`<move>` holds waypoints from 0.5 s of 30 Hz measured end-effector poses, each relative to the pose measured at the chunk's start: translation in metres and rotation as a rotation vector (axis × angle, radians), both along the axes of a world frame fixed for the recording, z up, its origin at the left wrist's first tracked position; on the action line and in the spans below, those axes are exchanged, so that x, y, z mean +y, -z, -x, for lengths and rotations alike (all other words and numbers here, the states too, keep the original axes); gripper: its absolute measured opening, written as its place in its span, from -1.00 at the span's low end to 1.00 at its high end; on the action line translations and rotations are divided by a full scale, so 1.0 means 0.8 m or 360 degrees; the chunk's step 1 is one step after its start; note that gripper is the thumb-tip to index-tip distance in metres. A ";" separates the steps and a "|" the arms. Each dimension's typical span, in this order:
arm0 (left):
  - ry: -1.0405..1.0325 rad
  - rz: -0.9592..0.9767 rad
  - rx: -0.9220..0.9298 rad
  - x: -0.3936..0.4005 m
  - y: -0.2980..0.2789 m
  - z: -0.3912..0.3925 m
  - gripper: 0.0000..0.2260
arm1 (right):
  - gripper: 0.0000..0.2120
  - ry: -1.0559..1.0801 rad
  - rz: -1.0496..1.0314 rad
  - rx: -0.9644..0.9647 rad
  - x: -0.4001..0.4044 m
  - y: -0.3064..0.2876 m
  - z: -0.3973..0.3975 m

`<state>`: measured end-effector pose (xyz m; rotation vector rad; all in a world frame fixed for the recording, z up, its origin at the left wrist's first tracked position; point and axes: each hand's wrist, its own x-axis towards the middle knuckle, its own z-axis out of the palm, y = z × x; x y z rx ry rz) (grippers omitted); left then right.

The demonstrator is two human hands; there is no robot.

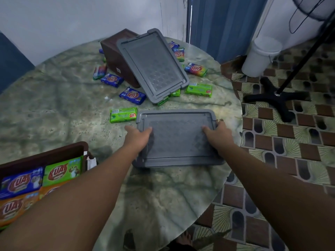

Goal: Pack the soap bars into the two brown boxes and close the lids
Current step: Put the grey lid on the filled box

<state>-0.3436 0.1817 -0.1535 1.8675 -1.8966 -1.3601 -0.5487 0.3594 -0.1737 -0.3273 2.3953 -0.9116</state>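
At the far left, a brown box (43, 158) sits at the near edge of the tabletop (54, 98) with soap bars packed inside, blue, green and orange. Next comes a green soap bar (123, 115) lying flat, just beside a grey lid (178, 140). The left hand (138, 137) holds the lid's left side, fingers (129, 128) curled over the rim. The right hand (218, 132) grips the right side the same way. It is blurry, so the lid may be flat or a little lifted. Farther back, a second brown box (117, 57) has another grey lid (153, 66) leaning on it, with loose soap bars (132, 96) scattered around. Right of the tabletop, a white bin (261, 57) stands on the floor.
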 end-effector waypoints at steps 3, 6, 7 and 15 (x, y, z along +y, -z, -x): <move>0.0117 0.0073 0.0097 -0.001 -0.028 0.004 -0.01 | -0.34 0.0080 0.0102 -0.0049 0.000 -0.005 -0.002; 0.0241 0.0251 0.0048 -0.006 -0.051 -0.003 -0.08 | -0.36 0.0130 0.0232 -0.0083 -0.005 -0.014 -0.012; 0.0268 0.0305 0.0024 -0.010 -0.058 -0.008 -0.14 | -0.38 0.0141 0.0275 -0.0093 -0.008 -0.019 -0.018; 0.0293 0.0548 -0.0082 -0.041 -0.114 -0.091 -0.22 | -0.49 0.0015 0.0445 -0.0166 -0.041 -0.066 -0.094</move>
